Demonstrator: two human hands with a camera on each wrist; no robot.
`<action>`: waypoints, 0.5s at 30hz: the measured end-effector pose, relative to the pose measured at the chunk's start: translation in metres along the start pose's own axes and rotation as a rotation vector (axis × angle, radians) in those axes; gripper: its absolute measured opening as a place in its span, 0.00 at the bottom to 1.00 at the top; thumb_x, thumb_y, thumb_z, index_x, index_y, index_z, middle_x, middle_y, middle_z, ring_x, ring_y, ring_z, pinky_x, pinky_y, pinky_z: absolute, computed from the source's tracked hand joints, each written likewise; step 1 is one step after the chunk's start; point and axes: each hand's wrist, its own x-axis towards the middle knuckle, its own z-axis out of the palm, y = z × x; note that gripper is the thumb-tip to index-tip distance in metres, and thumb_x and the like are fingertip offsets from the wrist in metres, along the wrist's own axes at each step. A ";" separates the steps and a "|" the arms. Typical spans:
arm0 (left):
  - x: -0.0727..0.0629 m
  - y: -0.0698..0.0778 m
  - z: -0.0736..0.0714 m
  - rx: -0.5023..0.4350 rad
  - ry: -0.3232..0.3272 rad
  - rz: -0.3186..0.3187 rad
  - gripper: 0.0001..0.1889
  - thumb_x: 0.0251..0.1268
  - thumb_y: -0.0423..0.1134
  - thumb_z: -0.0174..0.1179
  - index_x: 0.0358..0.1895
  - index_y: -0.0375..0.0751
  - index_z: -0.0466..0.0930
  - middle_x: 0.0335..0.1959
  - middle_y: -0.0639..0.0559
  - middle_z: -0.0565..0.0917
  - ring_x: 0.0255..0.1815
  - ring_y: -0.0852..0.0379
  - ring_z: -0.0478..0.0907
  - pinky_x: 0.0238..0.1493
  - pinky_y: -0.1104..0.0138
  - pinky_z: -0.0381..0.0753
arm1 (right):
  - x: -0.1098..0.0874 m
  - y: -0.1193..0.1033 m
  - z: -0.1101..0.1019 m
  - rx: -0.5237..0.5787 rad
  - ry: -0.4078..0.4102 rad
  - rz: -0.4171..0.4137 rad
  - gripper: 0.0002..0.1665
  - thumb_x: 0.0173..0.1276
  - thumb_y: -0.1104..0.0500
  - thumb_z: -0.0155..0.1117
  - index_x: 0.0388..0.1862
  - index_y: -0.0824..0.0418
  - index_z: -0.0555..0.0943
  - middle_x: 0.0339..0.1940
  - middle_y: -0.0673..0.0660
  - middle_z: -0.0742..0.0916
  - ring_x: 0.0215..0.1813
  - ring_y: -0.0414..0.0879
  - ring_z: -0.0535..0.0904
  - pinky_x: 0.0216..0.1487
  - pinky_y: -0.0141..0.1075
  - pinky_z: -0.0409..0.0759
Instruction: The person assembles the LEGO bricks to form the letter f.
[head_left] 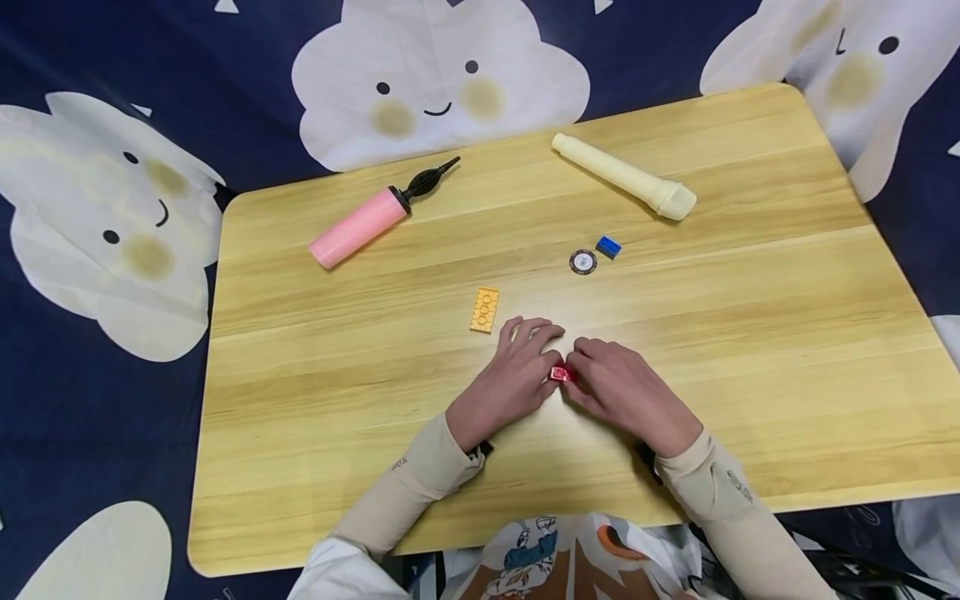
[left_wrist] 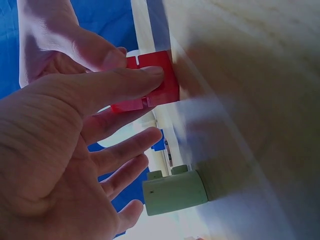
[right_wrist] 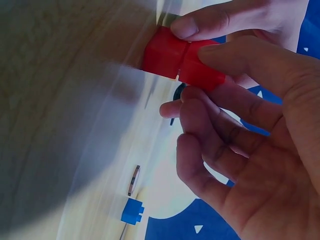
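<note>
Two red toy bricks meet at a narrow seam, one brick (right_wrist: 164, 54) beside the other (right_wrist: 192, 70), low over the table near its front middle. My left hand (head_left: 512, 382) pinches one of them between thumb and index finger, its other fingers spread loosely. From the opposite side, my right hand (head_left: 626, 387) pinches the other brick, with its remaining fingers curled toward the palm. In the head view the hands cover much of the red pair. Just beyond my left fingers lies a flat yellow toy brick (head_left: 485, 310) with studs.
Farther back, a round poker chip (head_left: 582, 262) lies beside a small blue brick (head_left: 608, 247). A pink hand pump (head_left: 360, 227) with a black nozzle is at the back left. The cream microphone-shaped object (head_left: 626, 177) lies at the back right of the wooden table (head_left: 322, 433).
</note>
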 end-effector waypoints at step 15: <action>0.000 -0.001 -0.001 0.000 -0.004 -0.001 0.05 0.67 0.43 0.65 0.38 0.47 0.86 0.66 0.49 0.73 0.71 0.49 0.60 0.72 0.48 0.52 | 0.002 -0.002 -0.001 0.018 -0.006 0.018 0.09 0.62 0.60 0.71 0.27 0.60 0.78 0.26 0.50 0.73 0.26 0.42 0.67 0.28 0.36 0.70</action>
